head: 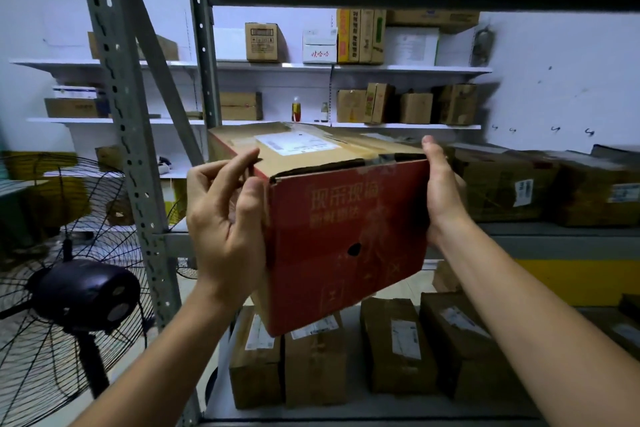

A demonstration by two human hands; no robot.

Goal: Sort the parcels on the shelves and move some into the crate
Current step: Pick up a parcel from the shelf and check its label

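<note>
Left hand [225, 218] is pinching a corner of the red parcel [346, 236], right hand [443, 191] pressing flat opposite, likely keeping the label [298, 144] readable.

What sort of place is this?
Probably a parcel storeroom: labelled parcels fill grey metal racking, more boxes line white wall shelves; the left hand and right hand hold a red parcel.

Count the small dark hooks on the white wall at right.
4, in one row on the wall above the parcels: leftmost hook, second hook, third hook, rightmost hook. Others may be hidden.
</note>
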